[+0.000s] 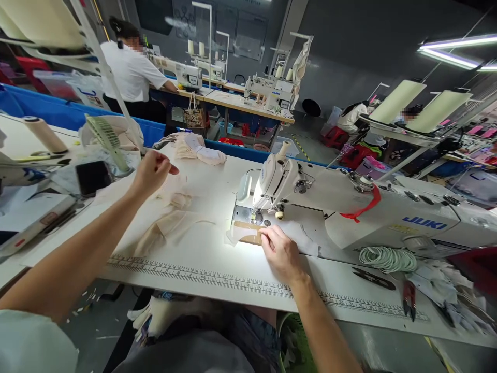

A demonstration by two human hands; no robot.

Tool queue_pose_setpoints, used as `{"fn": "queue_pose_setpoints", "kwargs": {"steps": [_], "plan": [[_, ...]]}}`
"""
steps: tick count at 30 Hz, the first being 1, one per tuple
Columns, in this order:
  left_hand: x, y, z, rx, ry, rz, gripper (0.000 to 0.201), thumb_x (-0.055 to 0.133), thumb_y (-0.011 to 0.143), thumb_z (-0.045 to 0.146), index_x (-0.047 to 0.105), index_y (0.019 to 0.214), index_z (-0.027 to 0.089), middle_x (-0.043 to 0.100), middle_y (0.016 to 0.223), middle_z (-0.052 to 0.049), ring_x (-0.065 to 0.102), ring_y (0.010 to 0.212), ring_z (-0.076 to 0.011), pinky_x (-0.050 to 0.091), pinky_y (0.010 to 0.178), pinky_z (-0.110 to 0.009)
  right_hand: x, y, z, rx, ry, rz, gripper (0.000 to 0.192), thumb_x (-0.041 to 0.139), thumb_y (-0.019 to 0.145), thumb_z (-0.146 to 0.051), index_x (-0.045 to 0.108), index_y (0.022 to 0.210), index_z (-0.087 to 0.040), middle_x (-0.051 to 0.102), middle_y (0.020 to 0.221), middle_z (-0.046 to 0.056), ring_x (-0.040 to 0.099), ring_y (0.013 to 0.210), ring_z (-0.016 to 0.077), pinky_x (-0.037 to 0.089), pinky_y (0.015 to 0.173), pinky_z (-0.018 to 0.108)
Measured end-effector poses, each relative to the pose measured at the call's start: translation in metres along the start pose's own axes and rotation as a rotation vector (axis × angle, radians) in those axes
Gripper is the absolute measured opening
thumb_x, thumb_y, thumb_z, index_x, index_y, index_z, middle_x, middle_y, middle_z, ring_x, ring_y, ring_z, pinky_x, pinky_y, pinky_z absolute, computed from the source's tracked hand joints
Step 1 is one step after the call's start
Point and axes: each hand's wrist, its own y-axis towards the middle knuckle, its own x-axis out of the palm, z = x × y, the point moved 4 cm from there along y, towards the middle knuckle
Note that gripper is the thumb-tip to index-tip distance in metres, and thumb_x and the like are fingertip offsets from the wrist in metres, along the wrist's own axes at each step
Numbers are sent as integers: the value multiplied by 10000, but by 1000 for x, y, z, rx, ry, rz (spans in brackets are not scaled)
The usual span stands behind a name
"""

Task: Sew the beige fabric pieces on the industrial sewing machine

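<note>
Near edge of the counter (pixel 217 269), a printed ruler strip. Right hand (pixel 281 254) lies flat, fingers pressing the pale cloth piece (pixel 248 233) under the sewing machine (pixel 279 181) needle. Left hand (pixel 151 171) hovers over loose cloth scraps (pixel 171 217), grip pinched, seemingly on thread. Looks like feeding a seam; next needs steady guiding. The machine reads JUKI.

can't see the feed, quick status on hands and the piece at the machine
Left hand raised over cream fabric pile, fingers pinched, hold unclear. Right hand flat on white piece by the needle. Nothing blocking the sewing machine.
</note>
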Motion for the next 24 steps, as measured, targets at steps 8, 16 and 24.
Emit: {"fn": "queue_pose_setpoints", "kwargs": {"steps": [8,16,24], "plan": [[55,-34,27,490,460,-402,78,556,842,145,627,870,159,693,1016,-107,610,1017,-276,484,843,-343,7,0,-2,-61,20,15,271,416,992,-184,683,955,-202,697,905,51,660,802,183,505,721,280],[43,-4,12,168,173,-219,62,512,867,159,572,848,162,675,838,-41,575,764,-166,446,690,-263,-7,-1,-5,-76,72,39,254,452,941,-127,688,981,-214,731,969,48,695,873,183,544,756,276],[-17,-53,51,150,-44,-367,241,532,881,407,642,924,197,637,646,26,452,489,-95,324,485,-226,-5,-3,-15,-174,75,-55,331,471,892,-63,712,1061,-214,771,1086,42,717,989,188,571,843,301]]}}
